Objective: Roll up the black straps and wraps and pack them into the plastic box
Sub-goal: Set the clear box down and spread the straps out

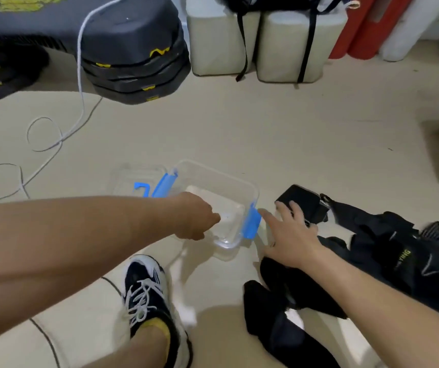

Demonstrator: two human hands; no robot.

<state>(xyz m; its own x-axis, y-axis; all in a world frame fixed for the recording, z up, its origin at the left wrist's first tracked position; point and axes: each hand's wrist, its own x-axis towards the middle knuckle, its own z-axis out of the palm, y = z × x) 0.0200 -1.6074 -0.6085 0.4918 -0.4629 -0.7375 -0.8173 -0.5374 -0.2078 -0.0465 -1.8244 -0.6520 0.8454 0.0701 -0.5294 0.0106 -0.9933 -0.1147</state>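
Note:
A clear plastic box (214,176) with blue clips sits on the beige floor in the middle. My left hand (195,217) grips its near-left rim, fingers curled over the edge. My right hand (291,235) hovers just right of the box with fingers spread, above a rolled black wrap (302,199). A tangled pile of black straps (388,251) lies to the right, and another black wrap (271,312) lies under my right forearm. The box looks empty.
The clear box lid (133,176) lies left of the box. My shoe (146,296) is at the bottom centre. Stacked dark step platforms (133,57), beige cushions (292,41) and a white cord (80,75) line the back.

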